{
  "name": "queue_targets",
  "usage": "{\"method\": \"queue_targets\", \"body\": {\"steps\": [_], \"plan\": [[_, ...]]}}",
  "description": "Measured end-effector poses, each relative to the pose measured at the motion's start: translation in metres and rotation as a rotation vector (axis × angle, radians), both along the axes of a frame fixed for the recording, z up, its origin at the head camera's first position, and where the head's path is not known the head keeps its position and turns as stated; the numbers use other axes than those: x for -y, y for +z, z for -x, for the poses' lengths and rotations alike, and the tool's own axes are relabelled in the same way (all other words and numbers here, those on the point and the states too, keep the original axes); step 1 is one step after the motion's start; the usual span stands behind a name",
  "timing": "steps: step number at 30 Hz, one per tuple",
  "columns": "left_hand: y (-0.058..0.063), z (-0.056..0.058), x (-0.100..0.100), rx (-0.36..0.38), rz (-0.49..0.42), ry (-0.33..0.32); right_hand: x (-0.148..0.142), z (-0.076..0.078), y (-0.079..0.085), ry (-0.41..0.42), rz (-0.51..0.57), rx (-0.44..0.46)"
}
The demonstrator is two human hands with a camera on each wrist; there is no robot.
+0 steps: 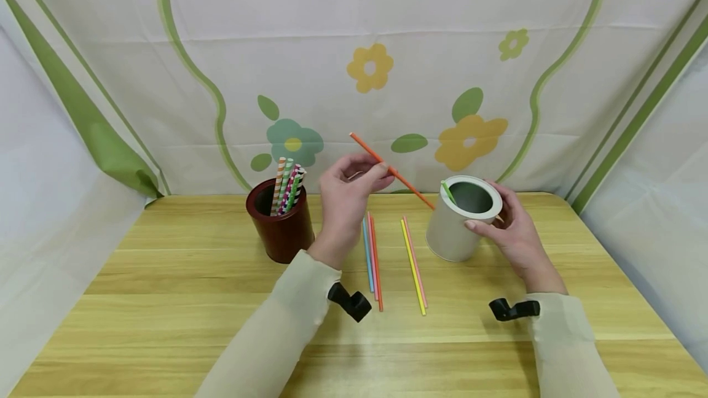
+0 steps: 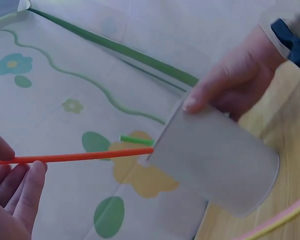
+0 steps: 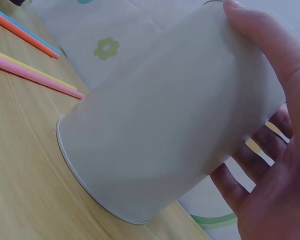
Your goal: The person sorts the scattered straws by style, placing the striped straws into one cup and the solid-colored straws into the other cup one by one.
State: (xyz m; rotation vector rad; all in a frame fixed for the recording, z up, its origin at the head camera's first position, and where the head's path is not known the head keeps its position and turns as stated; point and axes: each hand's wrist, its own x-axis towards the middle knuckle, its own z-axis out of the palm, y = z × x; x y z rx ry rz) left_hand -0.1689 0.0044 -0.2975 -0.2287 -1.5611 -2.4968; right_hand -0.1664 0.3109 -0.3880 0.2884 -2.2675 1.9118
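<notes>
My left hand (image 1: 350,198) pinches an orange straw (image 1: 407,184) between thumb and fingers. The straw slants down to the right, and in the left wrist view its far end is by the rim of a white can (image 2: 215,155). My right hand (image 1: 511,226) grips that can around its right side, thumb at the front near the rim. Inside the can leans a green straw (image 1: 448,192), its tip above the rim. The can's base is at the table in the right wrist view (image 3: 105,210).
A dark red can (image 1: 281,235) with several striped straws (image 1: 287,186) stands left. Between the cans lie a blue straw (image 1: 367,257), a pink and an orange straw (image 1: 377,269), then a yellow straw (image 1: 413,266) and another pink one. A flowered curtain (image 1: 420,5) hangs behind the table (image 1: 166,300).
</notes>
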Motion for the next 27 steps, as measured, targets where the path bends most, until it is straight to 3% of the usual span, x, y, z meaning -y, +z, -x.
{"method": "queue_targets", "body": {"steps": [9,13,17,23,27], "plan": [[0.000,0.004,-0.022,0.013,-0.102,-0.018,0.001,0.000,0.000,0.003,0.019,-0.014],[-0.004,0.003,-0.030,0.040,-0.083,-0.020,0.001,0.000,0.001,0.008,0.023,-0.018],[-0.010,0.003,-0.036,0.050,0.030,-0.015,0.001,0.000,0.000,0.012,0.022,-0.016],[-0.015,0.004,-0.040,0.026,0.297,0.021,0.001,0.000,0.001,0.012,0.036,-0.011],[-0.011,0.004,-0.041,0.029,0.430,-0.015,0.001,0.000,0.001,0.012,0.027,-0.007]]}}
